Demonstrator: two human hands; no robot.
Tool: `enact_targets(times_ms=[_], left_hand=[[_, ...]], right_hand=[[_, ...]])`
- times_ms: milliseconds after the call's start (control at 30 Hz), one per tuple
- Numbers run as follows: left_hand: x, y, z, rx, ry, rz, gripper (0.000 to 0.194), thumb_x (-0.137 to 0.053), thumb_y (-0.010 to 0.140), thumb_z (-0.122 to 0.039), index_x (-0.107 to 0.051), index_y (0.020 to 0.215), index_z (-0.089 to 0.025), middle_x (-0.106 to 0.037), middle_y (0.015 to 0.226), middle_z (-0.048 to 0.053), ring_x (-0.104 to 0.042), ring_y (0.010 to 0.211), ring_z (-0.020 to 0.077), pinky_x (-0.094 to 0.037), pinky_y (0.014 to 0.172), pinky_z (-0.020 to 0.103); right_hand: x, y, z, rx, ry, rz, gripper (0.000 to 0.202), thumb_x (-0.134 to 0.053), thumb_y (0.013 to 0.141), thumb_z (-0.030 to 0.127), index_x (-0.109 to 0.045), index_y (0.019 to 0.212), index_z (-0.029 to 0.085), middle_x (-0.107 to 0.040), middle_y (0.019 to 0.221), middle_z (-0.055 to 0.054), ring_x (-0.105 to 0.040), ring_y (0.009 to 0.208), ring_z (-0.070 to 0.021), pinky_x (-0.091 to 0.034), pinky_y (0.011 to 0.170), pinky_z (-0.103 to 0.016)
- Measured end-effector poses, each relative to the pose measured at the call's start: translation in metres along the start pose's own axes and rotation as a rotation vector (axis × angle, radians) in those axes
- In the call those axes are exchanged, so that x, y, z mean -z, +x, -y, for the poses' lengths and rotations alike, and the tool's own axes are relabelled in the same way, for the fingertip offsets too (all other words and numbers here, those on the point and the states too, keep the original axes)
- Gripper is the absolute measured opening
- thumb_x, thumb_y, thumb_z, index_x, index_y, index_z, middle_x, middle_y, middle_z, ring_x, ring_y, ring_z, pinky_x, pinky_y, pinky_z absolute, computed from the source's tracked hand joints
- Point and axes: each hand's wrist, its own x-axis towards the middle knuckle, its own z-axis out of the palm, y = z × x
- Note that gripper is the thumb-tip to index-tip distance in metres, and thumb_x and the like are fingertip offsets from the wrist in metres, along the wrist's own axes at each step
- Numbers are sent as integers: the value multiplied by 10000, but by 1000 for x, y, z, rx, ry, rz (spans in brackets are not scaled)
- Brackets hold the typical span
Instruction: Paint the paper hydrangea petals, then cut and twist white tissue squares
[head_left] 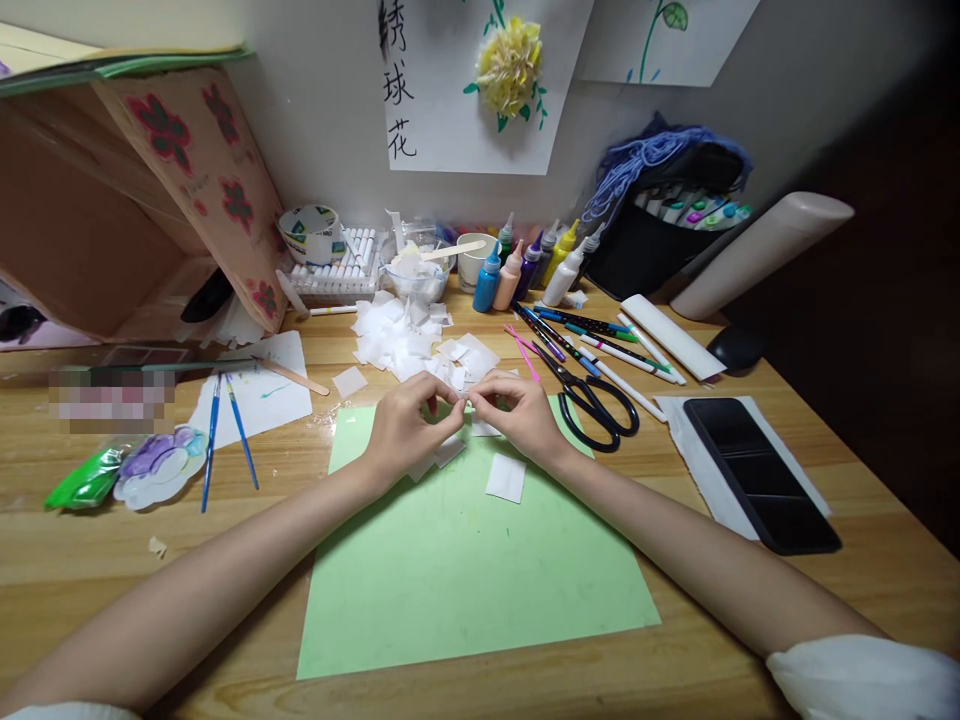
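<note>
My left hand (411,425) and my right hand (519,412) meet over the top edge of a green sheet (480,570). Thumb and forefinger of each are pinched together, fingertips almost touching. Whatever sits between them is too small and hidden to make out. A square white paper piece (506,478) lies on the sheet below my right hand. Another white piece (451,451) shows partly from beneath my left hand. Just beyond the fingers is a heap of white paper squares (397,335). Black-handled scissors (592,405) rest right of my right hand.
Paint bottles (510,275), a bowl of scraps (416,275) and a box of markers (341,265) line the wall. Pens (630,355) and a phone (761,475) lie right. Brushes (212,440), a palette (161,468) and a painted cardboard box (202,190) stand left.
</note>
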Motion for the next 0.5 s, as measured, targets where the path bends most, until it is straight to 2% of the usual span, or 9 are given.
enact_targets(times_ms=[300,500], left_hand=[[1,1,-1,5,-40,4,67,-593,769,-212,-589,713,-176,-579,682,-11,-452,571,93,-361,540,226],[2,2,0,-23,-57,82,114,-564,809,-268,-601,768,-168,-554,695,3,-482,616,107,-370,564,236]], right_hand=[[1,1,-1,15,8,-36,26,-638,734,187,-660,724,176,-597,696,-25,-546,655,-143,-429,574,-276],[-1,-3,7,106,-60,-30,33,-640,714,142,-643,727,172,-553,692,-7,-518,600,-114,-420,531,-250]])
